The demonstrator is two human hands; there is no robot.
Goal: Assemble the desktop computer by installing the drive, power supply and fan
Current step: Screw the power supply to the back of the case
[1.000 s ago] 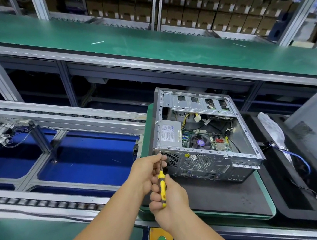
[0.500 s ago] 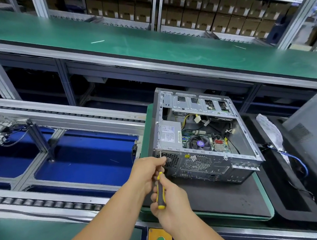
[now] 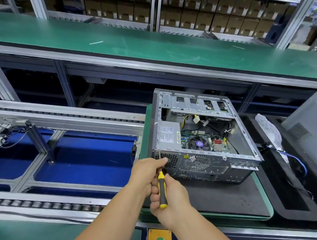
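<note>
the case [image 3: 204, 134] lies open on the mat's [image 3: 230, 196] left half. right hand [image 3: 171, 194] grips the screwdriver [image 3: 161, 190]; left hand [image 3: 149, 169] pinches its shaft. the tip has crept up to the rear-panel corner screw by the psu [image 3: 168, 133], probably fastening it.

green bench [image 3: 145, 43] | roller conveyor [image 3: 45, 206] | shelving with cartons [image 3: 211, 14]
</note>
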